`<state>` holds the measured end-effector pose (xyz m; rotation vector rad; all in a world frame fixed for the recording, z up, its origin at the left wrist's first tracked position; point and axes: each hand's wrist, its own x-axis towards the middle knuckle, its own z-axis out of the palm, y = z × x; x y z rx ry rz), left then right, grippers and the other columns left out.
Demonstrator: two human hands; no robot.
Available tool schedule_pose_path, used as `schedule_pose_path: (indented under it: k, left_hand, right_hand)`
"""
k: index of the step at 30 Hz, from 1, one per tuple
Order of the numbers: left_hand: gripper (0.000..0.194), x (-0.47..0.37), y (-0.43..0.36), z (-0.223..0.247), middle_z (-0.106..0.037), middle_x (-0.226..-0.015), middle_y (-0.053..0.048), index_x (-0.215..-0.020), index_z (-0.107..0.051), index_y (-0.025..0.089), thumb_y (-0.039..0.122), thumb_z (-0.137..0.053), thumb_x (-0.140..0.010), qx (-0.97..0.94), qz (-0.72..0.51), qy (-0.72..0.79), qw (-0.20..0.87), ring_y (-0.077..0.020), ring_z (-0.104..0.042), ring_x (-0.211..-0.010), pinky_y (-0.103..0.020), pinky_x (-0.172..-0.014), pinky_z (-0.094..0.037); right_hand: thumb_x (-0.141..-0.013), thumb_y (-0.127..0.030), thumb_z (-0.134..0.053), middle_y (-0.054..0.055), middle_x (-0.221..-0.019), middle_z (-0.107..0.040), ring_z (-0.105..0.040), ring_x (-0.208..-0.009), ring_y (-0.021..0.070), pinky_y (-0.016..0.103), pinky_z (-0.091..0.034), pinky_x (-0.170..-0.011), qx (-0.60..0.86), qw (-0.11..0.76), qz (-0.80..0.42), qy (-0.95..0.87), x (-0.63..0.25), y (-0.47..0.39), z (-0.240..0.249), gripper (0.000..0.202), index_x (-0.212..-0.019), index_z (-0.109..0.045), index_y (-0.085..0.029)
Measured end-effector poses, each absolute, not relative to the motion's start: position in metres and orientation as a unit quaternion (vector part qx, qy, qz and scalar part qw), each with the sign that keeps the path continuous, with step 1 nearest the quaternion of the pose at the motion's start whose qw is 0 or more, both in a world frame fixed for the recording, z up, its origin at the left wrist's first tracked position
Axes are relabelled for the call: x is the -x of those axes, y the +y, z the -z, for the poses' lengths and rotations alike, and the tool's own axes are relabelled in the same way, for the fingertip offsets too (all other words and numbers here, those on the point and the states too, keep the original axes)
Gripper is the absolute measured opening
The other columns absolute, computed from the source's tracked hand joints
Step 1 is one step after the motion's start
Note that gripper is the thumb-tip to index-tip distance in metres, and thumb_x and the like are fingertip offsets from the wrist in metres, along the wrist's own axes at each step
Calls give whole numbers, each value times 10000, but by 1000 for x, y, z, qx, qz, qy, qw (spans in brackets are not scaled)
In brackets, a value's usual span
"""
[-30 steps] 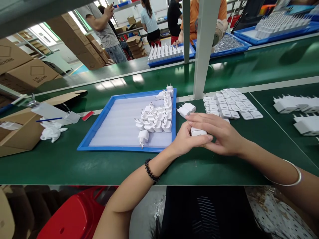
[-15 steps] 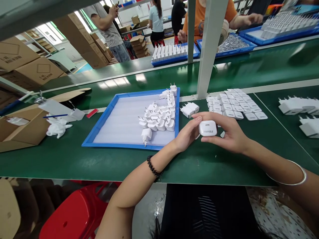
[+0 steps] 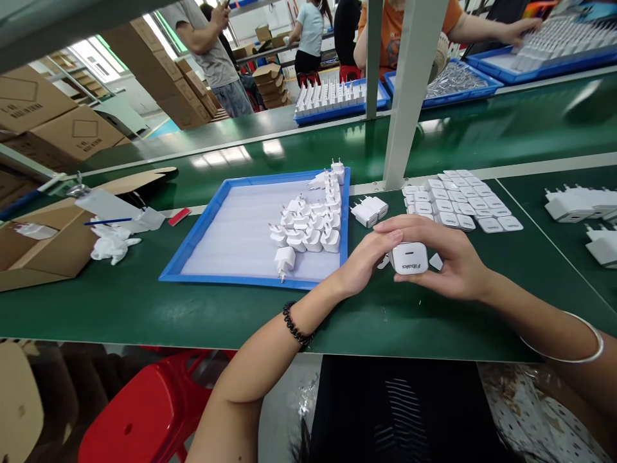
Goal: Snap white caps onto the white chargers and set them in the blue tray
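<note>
A white charger point(image 3: 409, 258) with a small port and printed lettering faces me, gripped between both hands above the green table. My left hand point(image 3: 364, 260) is closed on its left side, and my right hand point(image 3: 446, 254) wraps round its top, with the thumb below. Just behind, two white plug chargers point(image 3: 369, 211) stand side by side. Left of my hands is a blue-rimmed tray point(image 3: 186, 247) with several white plug chargers point(image 3: 311, 222) gathered at its right side. Several flat white square pieces point(image 3: 456, 199) lie in rows behind my right hand.
An open cardboard box point(image 3: 53, 257), a crumpled white glove point(image 3: 113, 244) and a red piece point(image 3: 179, 217) are at the left. More chargers point(image 3: 573, 202) stand at the far right. A grey post point(image 3: 405, 96) rises behind the hands. Another person's hand point(image 3: 523, 29) touches a far tray.
The held charger has come slightly lower and tilted, so its lettering shows more clearly. Across the table, the other person's arm has reached further right over the far tray.
</note>
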<state>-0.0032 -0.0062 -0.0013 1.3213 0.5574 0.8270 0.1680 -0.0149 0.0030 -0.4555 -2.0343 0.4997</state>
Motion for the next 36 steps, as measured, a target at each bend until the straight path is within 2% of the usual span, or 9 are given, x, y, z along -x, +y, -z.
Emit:
schedule_pose_path:
  k: [10,17,23,30,36]
  left_hand:
    - [485,3,-5,2,-668,-843,-59,-809,-672,185,648,-543,-867,-597,-381,241,664,-214,-618,-871,-339,-786,-513]
    - [477,4,-5,3,-652,-824,-51,-799,-669,185,639,-541,-876,-606,-379,230,661,-198,-604,-832,-333,-791,-509]
    - [494,4,-6,1,-664,-863,-63,-819,-666,182,659,-546,-855,-598,-377,256,659,-221,-619,-876,-353,-804,-519]
    - [478,5,-6,2,-650,-842,-51,-814,-663,182,643,-545,-861,-610,-376,230,659,-200,-603,-828,-340,-781,-515]
    - [533,6,-6,1,-653,-853,-67,-809,-654,169,689,-540,-836,-607,-373,247,657,-211,-597,-834,-358,-768,-515]
  right_hand:
    - [-843,-237,-750,101,-1257,-698,-647,-1192,276,485,-541,-996,184,485,-204,-830,-167,-15,-2,460,-1281,-612,-271]
    - [-838,-227,-758,98,-1260,-701,-652,-1191,277,471,-548,-989,183,486,-205,-830,-167,-15,-2,467,-1279,-618,-282]
    - [-850,-254,-745,92,-1251,-706,-656,-1183,282,468,-543,-990,190,484,-199,-831,-167,-15,-3,441,-1269,-616,-294]
    - [-850,-239,-740,113,-1258,-698,-650,-1188,284,469,-542,-991,189,476,-198,-836,-168,-15,-3,432,-1265,-623,-267]
    - [-856,-264,-733,100,-1255,-704,-657,-1183,282,463,-552,-984,193,474,-190,-838,-168,-15,-4,426,-1267,-622,-277]
